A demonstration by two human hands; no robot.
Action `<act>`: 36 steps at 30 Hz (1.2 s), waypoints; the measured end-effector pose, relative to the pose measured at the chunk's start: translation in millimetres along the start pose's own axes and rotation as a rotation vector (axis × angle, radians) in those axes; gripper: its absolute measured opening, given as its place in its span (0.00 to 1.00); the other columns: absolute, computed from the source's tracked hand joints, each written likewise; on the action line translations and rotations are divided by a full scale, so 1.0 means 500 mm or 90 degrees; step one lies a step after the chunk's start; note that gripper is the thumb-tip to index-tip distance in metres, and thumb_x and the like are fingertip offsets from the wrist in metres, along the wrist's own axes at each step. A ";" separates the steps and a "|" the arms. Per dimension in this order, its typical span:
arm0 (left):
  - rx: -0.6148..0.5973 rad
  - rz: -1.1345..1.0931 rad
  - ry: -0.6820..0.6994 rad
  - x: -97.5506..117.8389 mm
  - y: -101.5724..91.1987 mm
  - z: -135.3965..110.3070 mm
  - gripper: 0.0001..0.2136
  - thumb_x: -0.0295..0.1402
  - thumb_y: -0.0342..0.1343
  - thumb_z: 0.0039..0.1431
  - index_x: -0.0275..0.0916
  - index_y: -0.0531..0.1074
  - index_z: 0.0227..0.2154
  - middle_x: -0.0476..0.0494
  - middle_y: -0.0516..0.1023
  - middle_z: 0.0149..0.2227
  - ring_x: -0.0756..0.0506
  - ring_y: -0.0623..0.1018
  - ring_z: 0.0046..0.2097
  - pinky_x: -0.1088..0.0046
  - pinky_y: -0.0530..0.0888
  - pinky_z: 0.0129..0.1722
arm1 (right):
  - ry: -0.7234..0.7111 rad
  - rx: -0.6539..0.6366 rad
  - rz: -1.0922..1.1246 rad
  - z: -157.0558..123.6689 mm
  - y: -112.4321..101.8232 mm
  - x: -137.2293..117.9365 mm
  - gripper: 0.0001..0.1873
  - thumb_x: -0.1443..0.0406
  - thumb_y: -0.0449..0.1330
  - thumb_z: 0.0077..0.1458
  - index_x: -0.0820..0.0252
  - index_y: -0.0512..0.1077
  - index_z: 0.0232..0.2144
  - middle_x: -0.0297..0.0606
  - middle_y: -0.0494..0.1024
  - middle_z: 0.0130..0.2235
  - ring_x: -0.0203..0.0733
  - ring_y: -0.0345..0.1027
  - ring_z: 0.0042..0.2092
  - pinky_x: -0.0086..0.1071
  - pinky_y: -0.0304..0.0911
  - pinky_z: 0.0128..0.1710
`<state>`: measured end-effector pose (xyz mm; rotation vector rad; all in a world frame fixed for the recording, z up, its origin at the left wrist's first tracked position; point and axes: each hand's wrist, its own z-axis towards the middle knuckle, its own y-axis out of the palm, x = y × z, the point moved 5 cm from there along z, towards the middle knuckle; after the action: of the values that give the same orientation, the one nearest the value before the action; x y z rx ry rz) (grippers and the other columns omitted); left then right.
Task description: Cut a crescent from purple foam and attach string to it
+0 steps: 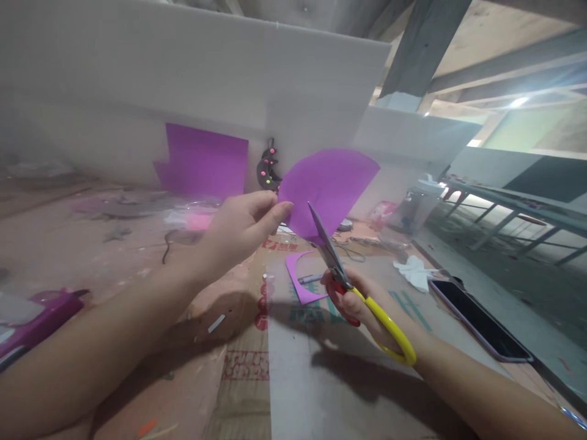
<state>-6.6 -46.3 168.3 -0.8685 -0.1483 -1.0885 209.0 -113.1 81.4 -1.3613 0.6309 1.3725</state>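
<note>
A purple, fan-shaped sheet of paper (pixel 337 180) is held up over the table (pixel 197 391), its left edge pinched in the grip of the left hand (pixel 245 223) — its widest span runs from there toward the upper right. The right hand (pixel 363 313) is below, its grip closed on metal scissors with yellow-and-red handles (pixel 338 269), one blade across the sheet's lower part, tip pointing up and left. Beyond, at right, stands a clear plastic jar with a white lid (pixel 407 211) — its contents, if any, cannot be told.

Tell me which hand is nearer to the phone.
Right. The right hand, holding the scissors, is a little to the left of the phone; the left hand, pinching the purple paper, is farther to the phone's left.
</note>
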 end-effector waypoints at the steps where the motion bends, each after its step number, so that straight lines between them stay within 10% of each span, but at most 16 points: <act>1: -0.002 -0.003 -0.001 0.000 0.000 0.000 0.20 0.44 0.51 0.67 0.40 0.63 0.20 0.54 0.64 0.18 0.51 0.63 0.21 0.73 0.59 0.23 | -0.003 -0.005 0.001 0.000 0.000 -0.002 0.26 0.45 0.58 0.60 0.60 0.69 0.47 0.32 0.64 0.31 0.31 0.50 0.26 0.26 0.52 0.22; 36: -0.023 -0.045 -0.009 -0.008 0.002 0.002 0.20 0.44 0.51 0.67 0.39 0.63 0.20 0.54 0.65 0.18 0.52 0.64 0.21 0.74 0.59 0.22 | 0.022 0.024 -0.036 0.002 -0.008 0.004 0.25 0.44 0.60 0.57 0.59 0.69 0.43 0.30 0.62 0.30 0.30 0.50 0.25 0.26 0.50 0.21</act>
<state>-7.3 -42.6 166.3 -0.9096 -0.1730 -1.1543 212.8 -110.3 81.1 -1.3659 0.6337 1.2883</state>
